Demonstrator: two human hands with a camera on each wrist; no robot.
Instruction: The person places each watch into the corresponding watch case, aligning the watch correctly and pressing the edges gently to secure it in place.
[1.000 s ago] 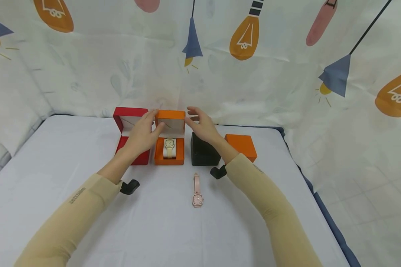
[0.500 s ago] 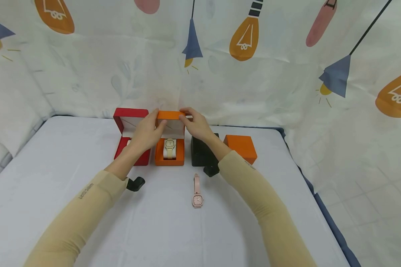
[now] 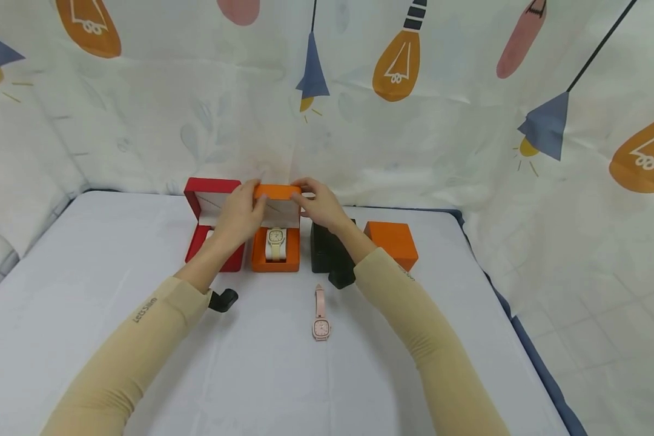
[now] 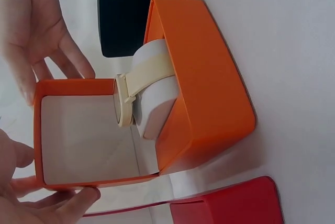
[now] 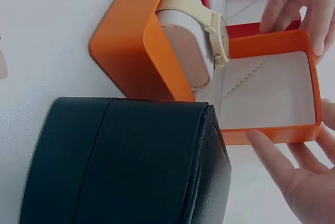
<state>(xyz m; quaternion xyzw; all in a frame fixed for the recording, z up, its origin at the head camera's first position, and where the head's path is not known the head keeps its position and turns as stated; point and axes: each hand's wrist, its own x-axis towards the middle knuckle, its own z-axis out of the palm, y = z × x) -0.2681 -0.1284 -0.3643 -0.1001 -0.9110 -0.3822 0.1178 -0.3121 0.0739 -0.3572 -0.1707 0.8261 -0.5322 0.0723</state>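
An orange watch box [image 3: 259, 265] stands with its lid [image 3: 279, 192] raised. Inside it, a cream watch [image 3: 275, 238] is wrapped round a white cushion [image 4: 159, 103]. My left hand [image 3: 237, 213] grips the lid's upper left corner, its thumb on the front rim. At the opposite corner, my right hand [image 3: 324, 209] holds the lid between thumb and fingers. Both hands and the pale lining of the lid [image 5: 269, 90] show in the right wrist view. Closer to me, a pink watch [image 3: 321, 318] lies flat on the white tablecloth.
Just left of the orange box is a red box [image 3: 233, 261] with its lid up, partly hidden by my left arm. A dark closed box [image 3: 323, 249] stands on the right, partly behind my right wrist. Farther right sits a closed orange box [image 3: 392, 242]. A patterned curtain [image 3: 349, 133] hangs behind.
My right hand has moved left from beside the lid onto its right corner. The lid has tipped slightly forward. My left hand has shifted a little at the left corner.
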